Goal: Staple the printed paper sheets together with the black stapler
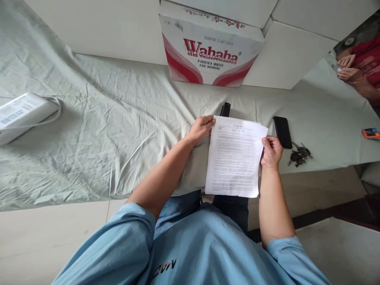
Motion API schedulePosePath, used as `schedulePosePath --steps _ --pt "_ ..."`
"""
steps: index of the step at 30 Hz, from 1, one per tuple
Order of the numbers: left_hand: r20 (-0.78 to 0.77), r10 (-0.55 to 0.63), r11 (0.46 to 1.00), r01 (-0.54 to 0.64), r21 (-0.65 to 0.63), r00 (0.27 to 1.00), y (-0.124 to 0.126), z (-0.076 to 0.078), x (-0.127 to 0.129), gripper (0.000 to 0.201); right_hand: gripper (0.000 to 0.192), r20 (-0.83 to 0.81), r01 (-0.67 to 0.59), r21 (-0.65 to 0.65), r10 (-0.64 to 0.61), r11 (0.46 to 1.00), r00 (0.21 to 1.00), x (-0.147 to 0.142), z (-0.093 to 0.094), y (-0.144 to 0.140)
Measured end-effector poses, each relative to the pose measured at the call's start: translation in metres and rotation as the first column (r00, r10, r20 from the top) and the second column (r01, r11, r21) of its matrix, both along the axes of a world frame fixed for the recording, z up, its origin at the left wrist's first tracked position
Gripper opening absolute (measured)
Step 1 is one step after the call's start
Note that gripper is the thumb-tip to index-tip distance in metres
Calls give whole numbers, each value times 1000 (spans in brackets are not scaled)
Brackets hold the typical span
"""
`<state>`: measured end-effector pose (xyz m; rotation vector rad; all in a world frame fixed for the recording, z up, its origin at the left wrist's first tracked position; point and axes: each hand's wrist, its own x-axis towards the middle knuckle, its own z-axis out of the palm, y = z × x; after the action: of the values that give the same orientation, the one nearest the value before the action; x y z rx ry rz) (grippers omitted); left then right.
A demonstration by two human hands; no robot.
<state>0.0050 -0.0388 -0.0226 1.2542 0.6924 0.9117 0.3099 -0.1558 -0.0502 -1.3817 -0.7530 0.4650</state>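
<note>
Wrinkled pale green cloth [103,130] covered the counter, with a red-and-white cardboard water carton [209,49] at its back. Both forearms reached forward, elbows bent. A white printed paper sheaf [234,156] hung over the counter's near edge, the left hand [202,128] pinching its top corner, the right hand [271,152] gripping its side beside a black phone [282,132].

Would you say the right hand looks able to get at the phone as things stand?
Probably yes: the phone lies face up just beyond the right hand with bare cloth between, but that hand grips the papers.
</note>
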Motion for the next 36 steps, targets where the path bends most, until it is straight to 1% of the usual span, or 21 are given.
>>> schedulePosePath --steps 4,7,11,15,18,20,22,27,36 --pt "38 -10 998 13 -57 999 0 1 1 34 53 30 -2 -13 3 1000 1000 1 -1 0" --pt "36 -22 998 24 -55 999 -1 2 1 40 56 20 -1 -11 1 1000 1000 1 -1 0" --pt "3 -35 999 35 -8 999 0 0 0 46 58 23 -4 -15 4 1000 1000 0 0 0" --pt "-79 -18 998 22 51 997 2 -6 0 44 58 39 4 -29 -3 1000 999 -1 0 0" --pt "-207 31 987 2 158 978 3 -9 -1 43 58 58 3 -39 -1 999 998 -1 1 0" --pt "-285 70 971 0 239 956 3 -8 -2 43 58 62 2 -42 1 999 998 -1 1 -1" --pt "-329 96 958 3 287 939 2 -6 -3 41 58 53 0 -38 2 999 999 -1 1 -1" --pt "-378 111 951 12 310 919 1 -2 -3 39 58 9 -8 -24 9 1000 1000 -1 1 0" --pt "-396 114 950 17 311 911 1 1 -2 39 59 51 -8 -48 11 999 999 -3 3 0"
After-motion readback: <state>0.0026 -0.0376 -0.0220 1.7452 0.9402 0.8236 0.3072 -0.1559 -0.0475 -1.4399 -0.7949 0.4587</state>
